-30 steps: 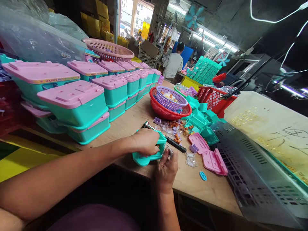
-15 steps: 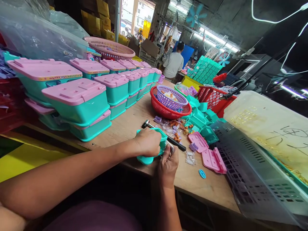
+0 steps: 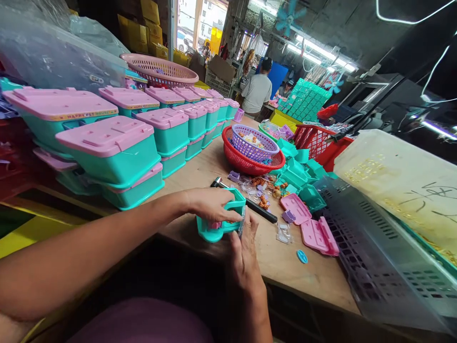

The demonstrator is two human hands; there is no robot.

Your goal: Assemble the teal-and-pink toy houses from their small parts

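Note:
A teal plastic box [image 3: 210, 233] without a lid rests at the table's front edge, with a small pink piece [image 3: 215, 224] showing at its near side. My left hand [image 3: 209, 204] reaches over the box from the left, its thumb and fingers closed about the right-hand part. At the box's right end, my right hand [image 3: 246, 252] grips with upright fingers and thumb, and a thin clear sheet or wall shows between the hands. Behind them lies a black-handled hammer [image 3: 262, 211], partly covered by the box and left hand.
Stacked teal boxes with pink lids [image 3: 110, 138] stand left. A purple basket [image 3: 255, 145] sits in a red basket [image 3: 246, 164] beyond. Pink lids [image 3: 319, 236], small bagged parts [image 3: 283, 233], a blue oval piece [image 3: 302, 257] and a grey crate [image 3: 360, 267] are right. A person [image 3: 257, 90] stands far back.
My left hand has gone from a fist in the box to longer, straighter fingers at its right end. The box has turned slightly, and the pink piece now shows.

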